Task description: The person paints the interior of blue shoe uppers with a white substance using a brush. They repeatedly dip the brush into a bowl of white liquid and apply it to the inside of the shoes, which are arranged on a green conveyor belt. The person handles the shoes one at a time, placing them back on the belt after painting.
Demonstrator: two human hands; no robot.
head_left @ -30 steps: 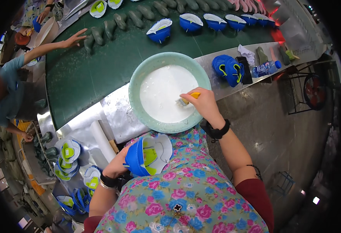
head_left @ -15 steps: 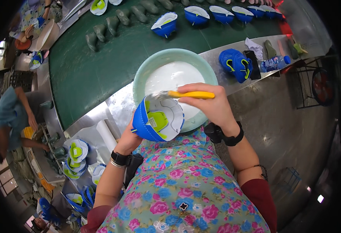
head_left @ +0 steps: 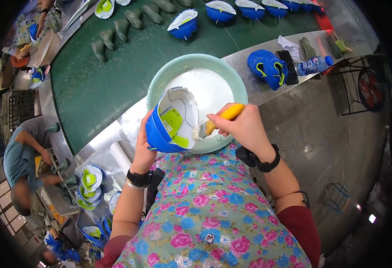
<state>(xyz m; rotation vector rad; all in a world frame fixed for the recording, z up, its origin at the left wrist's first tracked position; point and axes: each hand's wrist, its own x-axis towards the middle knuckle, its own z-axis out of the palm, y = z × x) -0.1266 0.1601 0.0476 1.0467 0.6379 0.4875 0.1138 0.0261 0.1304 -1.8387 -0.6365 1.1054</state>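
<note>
My left hand (head_left: 143, 145) is closed around a blue shoe upper (head_left: 159, 134), tilted with its white lining and lime-green inner piece turned up. In my right hand (head_left: 246, 127) is a paintbrush (head_left: 231, 111) with a yellow handle. Its white-coated bristles rest at the lining's right edge; whether they touch it I cannot tell. Behind and below both hands stands a pale green basin (head_left: 196, 59) holding white liquid (head_left: 211, 85).
A green conveyor belt (head_left: 102, 85) carries grey-green shoe lasts (head_left: 121, 29) and several blue uppers (head_left: 220, 12). On the metal ledge sit a blue shoe (head_left: 267, 69), a phone and a bottle (head_left: 313, 65). Stacked uppers (head_left: 89, 178) lie at left. A co-worker (head_left: 22, 156) works there.
The brush has gone from the upper's far rim down to its right edge, its handle now pointing up and right. The upper has shifted slightly left and turned. The co-worker at left has moved.
</note>
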